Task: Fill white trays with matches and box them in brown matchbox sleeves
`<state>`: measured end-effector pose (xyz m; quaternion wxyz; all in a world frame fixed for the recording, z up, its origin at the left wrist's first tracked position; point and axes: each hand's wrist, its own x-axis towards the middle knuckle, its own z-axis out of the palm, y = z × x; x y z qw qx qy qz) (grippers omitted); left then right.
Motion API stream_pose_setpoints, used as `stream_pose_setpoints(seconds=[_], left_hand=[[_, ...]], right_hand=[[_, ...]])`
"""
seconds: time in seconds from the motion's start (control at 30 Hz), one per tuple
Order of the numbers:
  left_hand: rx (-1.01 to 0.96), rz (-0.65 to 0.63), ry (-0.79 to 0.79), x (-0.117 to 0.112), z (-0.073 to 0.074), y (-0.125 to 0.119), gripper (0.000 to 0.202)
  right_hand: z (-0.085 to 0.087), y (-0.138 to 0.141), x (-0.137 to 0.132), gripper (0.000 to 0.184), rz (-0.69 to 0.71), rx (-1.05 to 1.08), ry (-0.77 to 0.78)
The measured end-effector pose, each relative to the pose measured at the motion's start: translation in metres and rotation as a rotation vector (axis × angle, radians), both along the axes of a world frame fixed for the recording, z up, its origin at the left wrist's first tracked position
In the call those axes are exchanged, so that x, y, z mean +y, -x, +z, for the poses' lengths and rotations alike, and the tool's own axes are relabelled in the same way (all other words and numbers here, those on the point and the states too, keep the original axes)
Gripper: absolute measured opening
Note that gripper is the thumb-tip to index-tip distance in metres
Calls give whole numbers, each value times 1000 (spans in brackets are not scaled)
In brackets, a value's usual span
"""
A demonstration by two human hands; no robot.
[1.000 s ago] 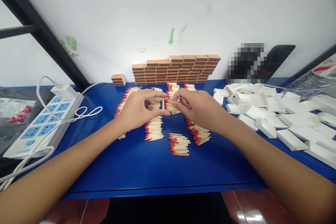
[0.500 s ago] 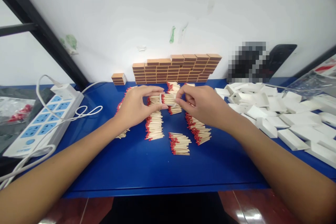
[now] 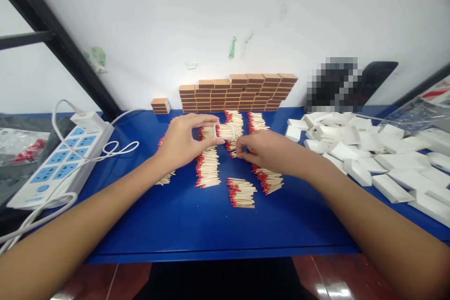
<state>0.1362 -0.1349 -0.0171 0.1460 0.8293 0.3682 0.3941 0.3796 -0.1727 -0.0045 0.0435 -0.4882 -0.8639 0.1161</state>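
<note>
My left hand (image 3: 186, 140) grips a small white matchbox tray (image 3: 230, 127) between thumb and fingers, raised over the blue table. Red-tipped matches (image 3: 223, 132) lie inside the tray. Just right of and below it, my right hand (image 3: 258, 149) has its fingers curled together at the stick ends of a row of matches (image 3: 234, 119). Whether a match is in those fingertips is hidden. Another match row (image 3: 208, 168) runs under the left hand, and one more (image 3: 267, 180) passes below the right hand. A short match pile (image 3: 242, 193) sits nearer the front edge.
Stacked brown matchboxes (image 3: 230, 96) line the wall, with a small separate stack (image 3: 161, 105) to their left. White empty trays (image 3: 365, 150) are heaped on the right. A power strip (image 3: 59, 164) with white cables lies left. A dark phone-like object (image 3: 378, 82) leans at the back right.
My right hand has left the tray's right end and moved slightly down and toward me, onto the match row. My left hand still holds the tray in about the same place.
</note>
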Motion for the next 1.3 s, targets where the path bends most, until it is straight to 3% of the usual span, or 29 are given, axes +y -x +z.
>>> stream_pose_setpoints(seconds=[0.23, 0.97, 1.3], left_hand=[[5, -2, -1, 0, 0, 0, 50], [36, -15, -33, 0, 0, 0, 46], [38, -15, -28, 0, 0, 0, 49]], right_hand=[[-1, -2, -4, 16, 23, 5, -47], [0, 0, -6, 15, -11, -14, 17], [0, 6, -7, 22, -15, -134, 20]])
